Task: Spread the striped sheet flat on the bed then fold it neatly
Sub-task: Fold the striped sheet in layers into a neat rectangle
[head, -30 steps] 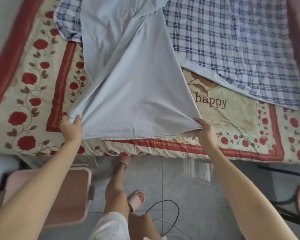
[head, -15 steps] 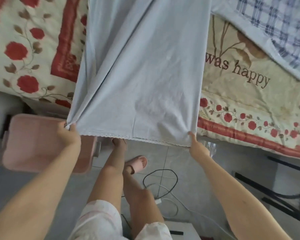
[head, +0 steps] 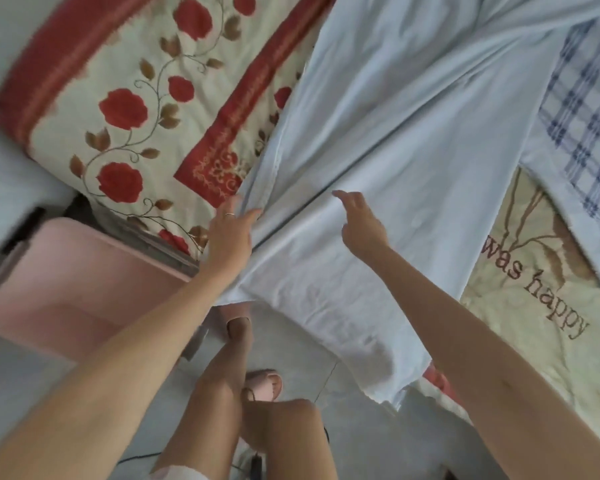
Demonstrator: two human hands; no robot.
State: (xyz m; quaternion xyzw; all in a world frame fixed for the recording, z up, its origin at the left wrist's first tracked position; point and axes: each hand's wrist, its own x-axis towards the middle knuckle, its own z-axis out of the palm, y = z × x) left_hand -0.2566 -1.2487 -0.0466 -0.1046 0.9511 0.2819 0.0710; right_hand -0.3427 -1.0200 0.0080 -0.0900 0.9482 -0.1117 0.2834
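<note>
Reaching up the pale blue sheet from its near hem, both hands are now working well above the edge they were holding half a second ago. Back then each hand was pinching a corner of the scalloped hem, keeping it taut and level over the floor; now that hem is hanging loose past the near edge of the bed, its right corner drooping lowest. The left hand is lying along the left fold of the cloth with fingers stretched out; whether the thumb is pinching fabric underneath I cannot tell. The right hand is lifted just over the middle of the sheet, fingers loosely curled, open and gripping nothing.

This is reading as a re-grip rather than progress: tension is gone, and a deep crease is running from between the hands up toward the far right. The sheet is lying as a long band, its long axis running from the near edge diagonally toward the far right, where its checked side is showing. It is covering the middle of the floral quilt, with a pink box standing on the floor to the near left. Spreading is probably still unfinished, since the cloth is bunched and partly off the mattress
</note>
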